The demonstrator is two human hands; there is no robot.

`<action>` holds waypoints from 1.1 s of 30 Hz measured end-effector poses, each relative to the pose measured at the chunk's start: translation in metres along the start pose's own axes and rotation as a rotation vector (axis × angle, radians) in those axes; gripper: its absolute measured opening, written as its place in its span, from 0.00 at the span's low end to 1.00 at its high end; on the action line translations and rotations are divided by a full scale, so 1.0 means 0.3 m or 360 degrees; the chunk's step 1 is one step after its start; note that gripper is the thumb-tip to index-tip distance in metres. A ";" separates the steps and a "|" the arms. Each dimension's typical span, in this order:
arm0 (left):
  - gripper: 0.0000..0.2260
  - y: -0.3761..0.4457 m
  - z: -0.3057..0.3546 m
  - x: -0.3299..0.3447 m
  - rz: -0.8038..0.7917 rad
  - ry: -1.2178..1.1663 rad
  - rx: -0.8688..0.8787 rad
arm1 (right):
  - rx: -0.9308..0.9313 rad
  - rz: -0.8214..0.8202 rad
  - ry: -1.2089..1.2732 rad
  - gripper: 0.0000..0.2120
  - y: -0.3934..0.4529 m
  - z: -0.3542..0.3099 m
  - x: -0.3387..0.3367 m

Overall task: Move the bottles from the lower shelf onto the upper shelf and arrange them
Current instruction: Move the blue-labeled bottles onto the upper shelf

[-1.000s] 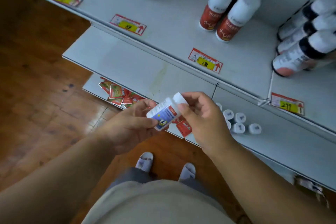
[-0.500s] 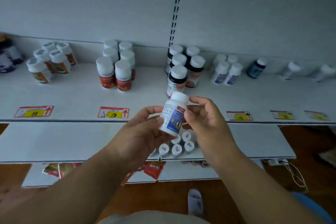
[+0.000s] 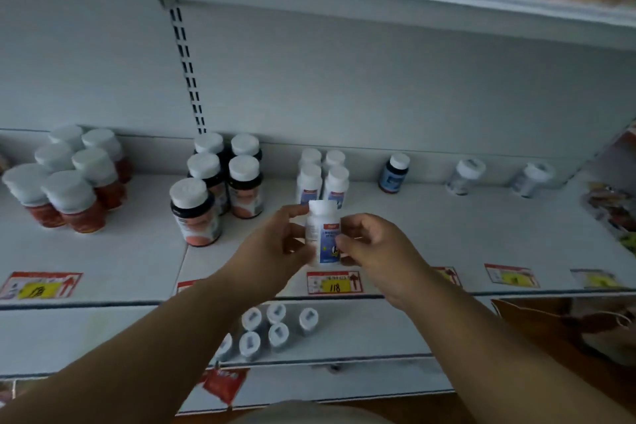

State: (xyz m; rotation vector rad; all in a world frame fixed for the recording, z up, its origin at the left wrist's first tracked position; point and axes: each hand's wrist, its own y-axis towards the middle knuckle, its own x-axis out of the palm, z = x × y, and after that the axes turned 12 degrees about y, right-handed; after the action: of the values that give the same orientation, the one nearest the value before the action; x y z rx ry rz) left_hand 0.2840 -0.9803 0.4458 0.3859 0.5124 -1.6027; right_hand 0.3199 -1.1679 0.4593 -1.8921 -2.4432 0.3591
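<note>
Both hands hold one small white bottle upright at the centre of the frame, over the front part of the upper shelf. The left hand has its fingers curled around the bottle's left side, thumb up near the white cap. The right hand pinches the bottle's right side with thumb and fingers. Whether the bottle's base touches the shelf cannot be told. Its label is white with a red tab above a blue panel.

Just behind it, a group of four like white bottles stands two by two on the same shelf. Left of centre stand five dark bottles with white caps and peach labels, and at the far left a cluster of red-labelled bottles. To the right a single blue-labelled dark bottle stands near the back wall, then two pale, blurred bottles further right, well apart.

A red and yellow price tag reading 118 sits on the shelf edge directly below the held bottle.

On the lower shelf, in the lower centre of the frame between the two forearms, six white-capped bottles stand close together, seen from above.
</note>
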 end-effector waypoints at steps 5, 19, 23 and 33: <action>0.21 0.127 -0.019 0.051 0.0266 0.0380 -0.0024 | -0.0164 -0.0061 -0.0419 0.12 0.172 0.049 -0.024; 0.26 0.323 -0.144 0.113 0.0567 0.0658 -0.0163 | -0.0384 0.0087 -0.0557 0.09 0.356 0.168 0.042; 0.26 0.304 -0.149 0.111 0.0596 0.0568 -0.0224 | -0.0377 0.0154 -0.0605 0.12 0.318 0.164 0.053; 0.17 -0.050 -0.151 -0.060 0.0511 0.0370 0.0072 | -0.0523 0.0417 -0.0620 0.17 0.039 0.130 0.277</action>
State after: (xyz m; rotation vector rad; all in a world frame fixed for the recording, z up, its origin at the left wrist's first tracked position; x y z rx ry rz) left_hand 0.2685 -0.9400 0.4186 0.6602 0.5597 -1.2674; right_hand 0.3030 -1.0919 0.4095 -2.5045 -2.6217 0.3852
